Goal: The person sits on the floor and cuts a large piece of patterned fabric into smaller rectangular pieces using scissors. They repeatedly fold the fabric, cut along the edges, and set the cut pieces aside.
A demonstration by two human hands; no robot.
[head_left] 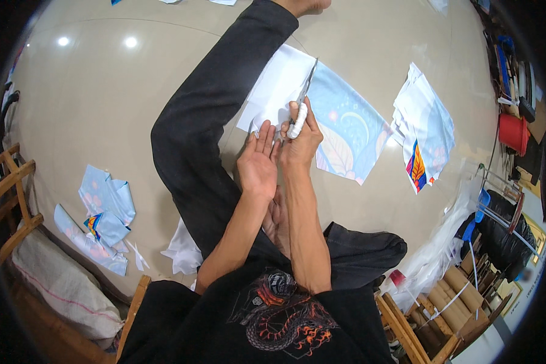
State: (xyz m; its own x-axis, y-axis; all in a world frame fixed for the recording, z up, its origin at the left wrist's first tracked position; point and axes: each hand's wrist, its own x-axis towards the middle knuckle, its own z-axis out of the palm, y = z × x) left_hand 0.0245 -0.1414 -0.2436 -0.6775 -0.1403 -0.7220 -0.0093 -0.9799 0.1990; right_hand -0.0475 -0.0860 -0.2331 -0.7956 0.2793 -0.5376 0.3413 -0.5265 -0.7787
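Observation:
My right hand (302, 142) is closed round scissors (298, 121) whose handle is wrapped in white. Their blades point away from me, along the line where a plain white cloth (279, 76) meets a light blue printed cloth (349, 121) with leaf and moon shapes. Palm up, my left hand (258, 167) lies just left of the right one. Its fingers stretch out at the near edge of the white cloth, apparently holding nothing. Both cloths lie on the floor in front of me.
A stack of cut cloth pieces (423, 127) lies to the right. Crumpled printed scraps (106, 209) and thin white strips (138, 256) are at the left. My bent left leg (191, 121) borders the work. Rolls, a red container (513, 133) and clutter line the right side.

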